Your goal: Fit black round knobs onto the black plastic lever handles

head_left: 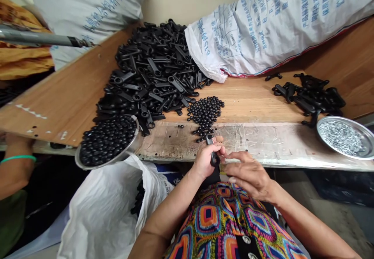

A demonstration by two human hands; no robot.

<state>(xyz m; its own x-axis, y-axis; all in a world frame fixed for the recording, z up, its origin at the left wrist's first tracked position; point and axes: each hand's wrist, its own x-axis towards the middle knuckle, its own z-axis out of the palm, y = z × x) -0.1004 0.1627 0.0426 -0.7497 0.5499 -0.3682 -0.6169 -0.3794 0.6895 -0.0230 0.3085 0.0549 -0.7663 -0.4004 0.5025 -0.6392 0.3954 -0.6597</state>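
Note:
My left hand point(204, 161) is closed around a black plastic handle point(215, 159), a flat lever with a round ring-like end pointing down toward me. Just to its right, my right hand point(251, 175) has its fingers apart, the index fingertip close to the left fingers; I see nothing held in it. Directly beyond the hands lies a cluster of small round black knobs point(207, 113) on the bench. Behind that rises a large heap of similar black levers point(157, 64). What the left fingertips cover cannot be made out.
A metal bowl point(136, 136) heaped with black knobs sits at the bench's left edge, above an open white sack point(99, 208). At right are a dish point(368, 143) of small metal pins and a pile of black handles point(315, 95). Another person's arm point(14, 169) shows far left.

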